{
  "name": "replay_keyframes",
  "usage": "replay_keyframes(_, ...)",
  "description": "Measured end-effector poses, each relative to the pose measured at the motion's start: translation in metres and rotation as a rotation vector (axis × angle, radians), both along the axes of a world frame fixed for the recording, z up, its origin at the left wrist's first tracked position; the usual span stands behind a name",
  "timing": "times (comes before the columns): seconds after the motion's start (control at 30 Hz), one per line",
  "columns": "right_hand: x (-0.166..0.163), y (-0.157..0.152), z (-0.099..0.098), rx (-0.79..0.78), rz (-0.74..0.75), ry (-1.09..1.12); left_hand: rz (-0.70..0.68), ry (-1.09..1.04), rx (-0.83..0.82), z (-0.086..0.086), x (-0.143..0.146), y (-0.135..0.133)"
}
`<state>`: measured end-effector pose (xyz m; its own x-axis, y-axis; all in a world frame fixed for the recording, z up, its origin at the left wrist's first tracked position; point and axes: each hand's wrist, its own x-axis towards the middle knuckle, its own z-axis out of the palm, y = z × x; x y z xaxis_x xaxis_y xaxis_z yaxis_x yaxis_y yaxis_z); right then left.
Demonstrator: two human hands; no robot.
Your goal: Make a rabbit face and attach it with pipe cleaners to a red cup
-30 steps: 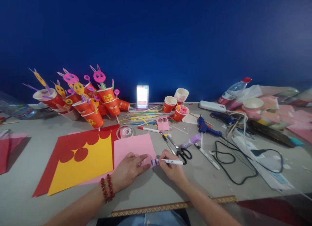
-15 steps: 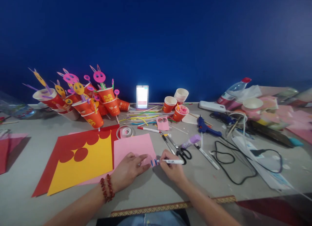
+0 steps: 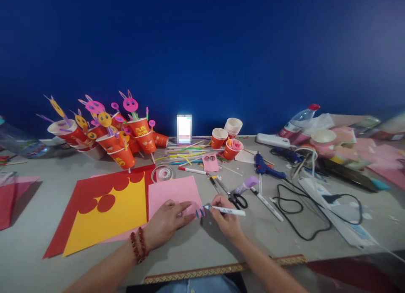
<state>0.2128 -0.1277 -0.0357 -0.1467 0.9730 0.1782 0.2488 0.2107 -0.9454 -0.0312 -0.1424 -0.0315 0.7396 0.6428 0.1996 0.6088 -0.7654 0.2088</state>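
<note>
My right hand (image 3: 224, 219) pinches a white acrylic marker (image 3: 230, 211) with a blue tip. The tip points left, just beside short blue strokes at the lower right edge of a pink paper sheet (image 3: 172, 192). Over that sheet's lower part lies my left hand (image 3: 167, 221), its fingers stretched out and pressing down near the strokes. Whether the strokes are on the sheet or on a small pink piece over it, I cannot tell. Left of the sheet, a yellow paper (image 3: 117, 217) with round cut-outs rests on a red paper (image 3: 72, 204).
Scissors (image 3: 238, 201), a purple glue stick (image 3: 247, 184) and a capped marker (image 3: 267, 204) lie right of the sheet. Beyond are a blue glue gun (image 3: 268, 168), a black cord (image 3: 305, 236), pipe cleaners (image 3: 183, 151), a tape roll (image 3: 163, 173) and decorated red cups (image 3: 122, 157).
The marker has drawn back slightly to the right from the blue strokes, its rear end swinging right and down. My left hand stays on the paper. The camera view has shifted slightly.
</note>
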Motion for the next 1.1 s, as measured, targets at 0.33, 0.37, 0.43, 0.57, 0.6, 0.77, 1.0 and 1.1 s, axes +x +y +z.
replay_keyframes(0.33, -0.015, -0.028, 0.034, -0.107, 0.155, 0.256, 0.117, -0.585, -0.415, 0.024, 0.015, -0.024)
replay_keyframes(0.37, -0.017, -0.031, 0.037, -0.115, 0.172, 0.279, 0.108, -0.597, -0.429, 0.026, 0.017, -0.026)
replay_keyframes(0.43, -0.021, -0.036, 0.042, -0.136, 0.193, 0.315, 0.098, -0.591, -0.443, 0.031, 0.021, -0.028)
replay_keyframes(0.57, -0.025, -0.042, 0.042, -0.162, 0.204, 0.337, 0.072, -0.544, -0.427, 0.035, 0.025, -0.031)
replay_keyframes(0.6, -0.025, -0.043, 0.041, -0.162, 0.209, 0.340, 0.059, -0.528, -0.414, 0.036, 0.026, -0.033)
replay_keyframes(0.77, -0.028, -0.055, 0.037, -0.184, 0.251, 0.398, 0.036, -0.414, -0.308, 0.033, 0.031, -0.044)
replay_keyframes(1.0, -0.030, -0.078, 0.036, -0.383, 0.271, 0.603, 0.054, -0.443, -0.335, 0.042, 0.043, -0.065)
replay_keyframes(1.1, -0.025, -0.087, 0.035, -0.459, 0.270, 0.603, 0.004, -0.542, -0.338, 0.052, 0.046, -0.075)
